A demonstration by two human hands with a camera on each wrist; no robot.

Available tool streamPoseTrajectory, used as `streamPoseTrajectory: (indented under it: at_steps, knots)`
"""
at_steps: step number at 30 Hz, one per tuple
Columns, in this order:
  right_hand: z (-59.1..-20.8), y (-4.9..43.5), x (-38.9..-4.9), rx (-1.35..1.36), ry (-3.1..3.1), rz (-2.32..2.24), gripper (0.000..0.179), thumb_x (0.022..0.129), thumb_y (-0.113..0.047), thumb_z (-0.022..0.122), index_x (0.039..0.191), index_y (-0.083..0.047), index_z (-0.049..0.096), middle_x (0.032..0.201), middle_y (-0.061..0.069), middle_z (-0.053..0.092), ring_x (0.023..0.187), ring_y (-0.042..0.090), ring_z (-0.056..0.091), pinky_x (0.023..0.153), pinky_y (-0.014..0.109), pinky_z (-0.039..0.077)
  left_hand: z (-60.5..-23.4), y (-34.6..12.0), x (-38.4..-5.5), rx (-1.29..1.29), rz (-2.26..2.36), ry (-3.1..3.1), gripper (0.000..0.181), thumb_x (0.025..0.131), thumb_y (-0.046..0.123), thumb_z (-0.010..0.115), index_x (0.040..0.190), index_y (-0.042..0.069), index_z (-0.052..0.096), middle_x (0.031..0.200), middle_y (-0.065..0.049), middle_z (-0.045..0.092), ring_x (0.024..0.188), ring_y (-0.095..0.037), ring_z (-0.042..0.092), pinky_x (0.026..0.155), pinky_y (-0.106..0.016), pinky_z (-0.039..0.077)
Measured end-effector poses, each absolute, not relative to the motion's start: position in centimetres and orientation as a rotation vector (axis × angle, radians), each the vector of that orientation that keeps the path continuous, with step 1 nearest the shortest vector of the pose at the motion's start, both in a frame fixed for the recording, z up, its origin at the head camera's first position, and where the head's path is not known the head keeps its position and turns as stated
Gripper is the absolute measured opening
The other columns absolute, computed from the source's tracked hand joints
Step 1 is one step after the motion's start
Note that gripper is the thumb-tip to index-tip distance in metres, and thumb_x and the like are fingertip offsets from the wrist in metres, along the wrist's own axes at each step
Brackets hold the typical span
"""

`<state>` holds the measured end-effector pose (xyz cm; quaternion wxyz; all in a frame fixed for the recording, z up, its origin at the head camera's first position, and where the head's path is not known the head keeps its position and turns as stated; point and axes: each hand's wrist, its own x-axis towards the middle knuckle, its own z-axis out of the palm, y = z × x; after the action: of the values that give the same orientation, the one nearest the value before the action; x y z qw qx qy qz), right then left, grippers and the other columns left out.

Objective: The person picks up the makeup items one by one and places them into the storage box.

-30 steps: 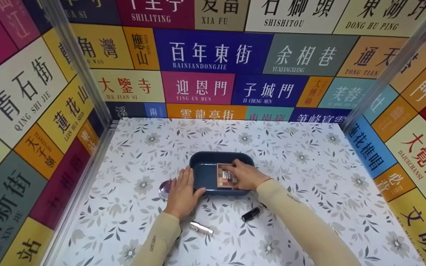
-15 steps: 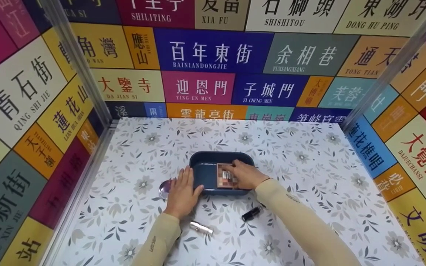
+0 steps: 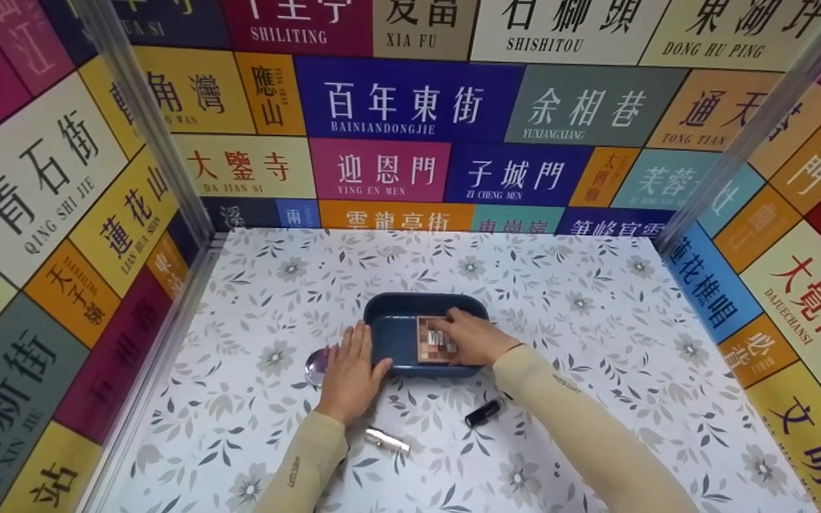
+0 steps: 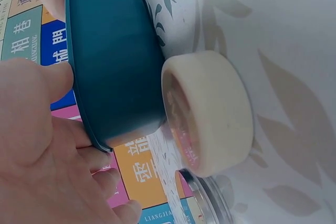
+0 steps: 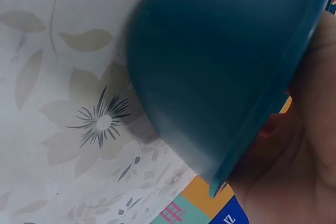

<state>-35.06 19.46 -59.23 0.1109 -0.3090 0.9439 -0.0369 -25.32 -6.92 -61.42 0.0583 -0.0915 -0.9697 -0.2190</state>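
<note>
A dark blue oblong tray sits on the table in the head view. My left hand rests against its left end, fingers stretched along the rim and thumb near the front corner. Inside the tray's right half lies a square palette with a pink-and-brown checkered face. My right hand reaches over the right side and holds the palette, its fingertips on the top and right edge; the palm hides part of it. In the left wrist view a cream-coloured ring-shaped roll stands beside the tray wall.
A round, shiny purplish item lies left of my left hand, partly covered. A silvery tube and a small black tube lie in front of the tray. Walls with lettered panels enclose the floral-covered table.
</note>
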Motion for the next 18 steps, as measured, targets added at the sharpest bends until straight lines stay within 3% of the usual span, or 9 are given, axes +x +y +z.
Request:
streamPoseTrajectory:
  at_steps: [12,18]
  knots:
    - [-58.1,19.3,-34.9,-0.860,2.762,-0.141,0.084,0.079,-0.028,0.088,0.153,-0.023,0.046,0.147,0.018,0.043,0.129,0.033,0.047,0.106,0.050,0.043,-61.4,-6.9,-25.5,-0.263,-0.651,-2.963,0.077,0.103,0.051,0.048,0.158,0.002,0.026,0.166,-0.012,0.016,0.152,-0.033,0.017,0.120,-0.055,0.014]
    - [-57.2,19.5,-34.7,-0.902,2.791,-0.172,0.084,0.080,-0.034,0.087,0.152,-0.021,0.047,0.146,0.017,0.044,0.130,0.032,0.047,0.107,0.048,0.042,-61.4,-6.9,-25.4,-0.264,-0.656,-2.956,0.076,0.103,0.050,0.049,0.158,0.001,0.026,0.166,-0.013,0.017,0.152,-0.032,0.017,0.120,-0.055,0.015]
